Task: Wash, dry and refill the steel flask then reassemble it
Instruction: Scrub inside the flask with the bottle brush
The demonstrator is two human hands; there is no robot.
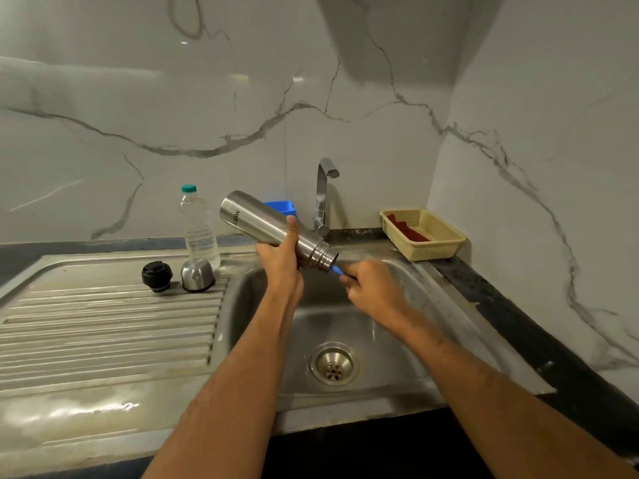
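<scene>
Brushed steel flask (262, 223), matt steel sink (397, 326), glossy marble wall (173, 98).

Counts:
- 1 flask (262, 223), in the left hand (280, 259)
- 1 blue handle (337, 270), in the right hand (371, 288)
- 2 hands
- 1 steel cup (197, 274), left of the left hand
- 1 black stopper (156, 275), further left, beside the cup
- 1 water bottle (198, 226), behind the cup
- 1 tap (324, 195), beyond the hands
- 1 blue tub (281, 207), behind the flask
- 1 basket (423, 235), beyond the right hand, 1 red cloth (409, 229) in it
- 1 sink (397, 357), 1 drain (333, 364), below the hands
</scene>
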